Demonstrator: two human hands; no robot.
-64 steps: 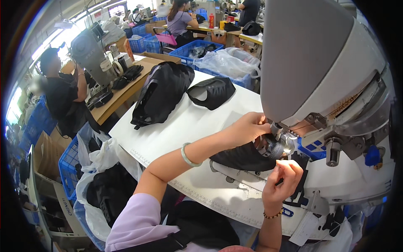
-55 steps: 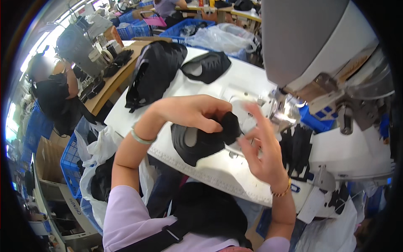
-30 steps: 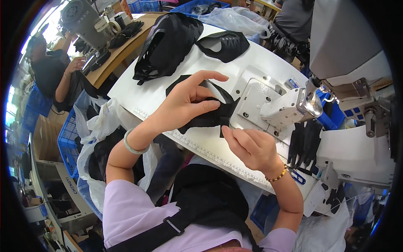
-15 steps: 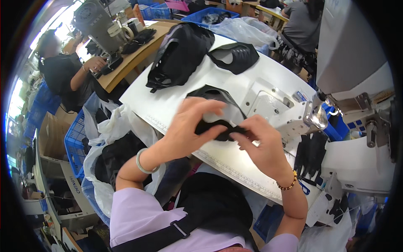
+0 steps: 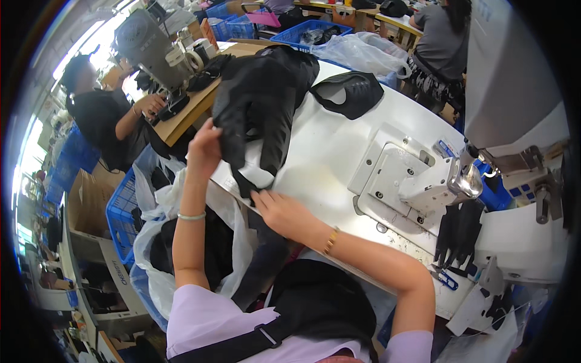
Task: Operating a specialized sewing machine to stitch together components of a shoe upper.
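Observation:
A black shoe upper (image 5: 274, 148) is spread open over the left part of the white machine table, its pale inside showing through the opening. My left hand (image 5: 204, 148) grips its left edge, some fingers hidden behind the material. At the near tip of the upper, my right hand (image 5: 284, 212) pinches the edge between thumb and fingers. Just behind it lie more stacked black uppers (image 5: 304, 68), partly covered by the held one. Another black upper (image 5: 363, 94) rests apart, to the right of that stack.
A sewing machine arm (image 5: 433, 181) stands on the table's right side, with black pieces (image 5: 458, 236) hanging beside it. A bag-lined blue basket (image 5: 121, 212) sits at the left. Beyond, a person works at another machine (image 5: 145, 45); blue crates (image 5: 296, 33) stand at the back.
Both hands have moved left with the upper, from the table's middle to beside the stack. The upper is now spread out, and my left hand has shifted to its far left edge.

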